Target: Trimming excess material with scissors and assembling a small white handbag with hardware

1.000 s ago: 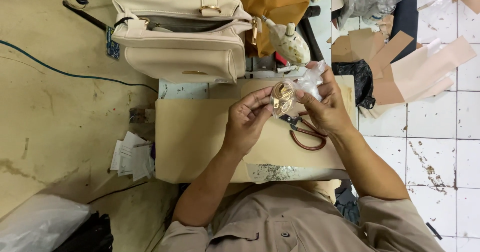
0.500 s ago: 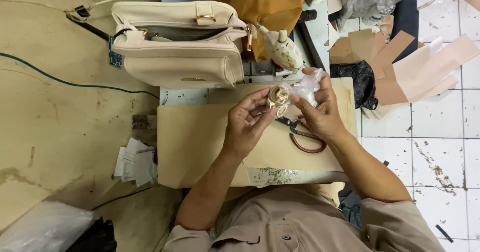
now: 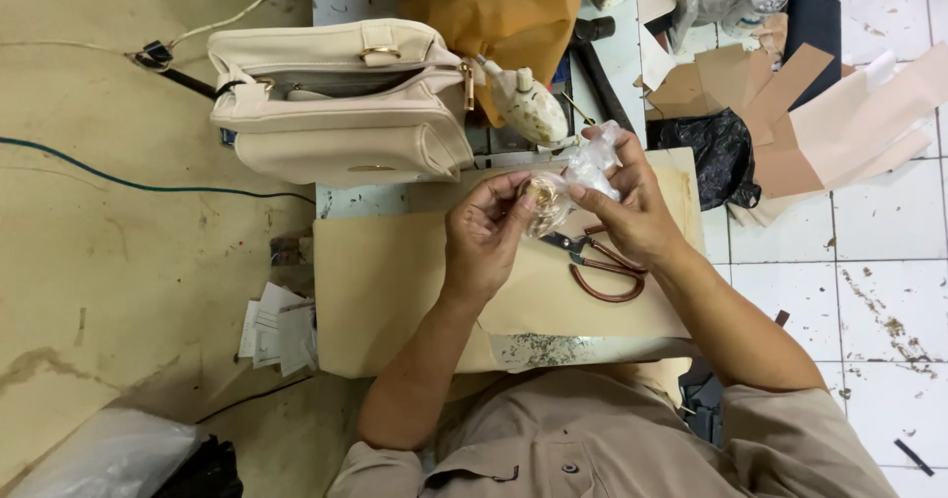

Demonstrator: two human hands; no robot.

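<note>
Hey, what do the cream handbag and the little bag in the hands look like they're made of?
Handbag: looks like smooth leather or faux leather, matte cream, with shiny gold-coloured metal fittings; which of the two can't be told. Small bag, held by the left hand and right hand: thin clear plastic, crinkled and glossy, with gold-coloured pieces showing through.

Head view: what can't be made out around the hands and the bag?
- Gold bits in the plastic pouch: too small, wrapped in crinkled film; left hand and right hand cover part.
- Scissors: blades hidden under the right hand.
- Bag interior: dark behind the zip.
- Black sack: cut by bottom edge.
</note>
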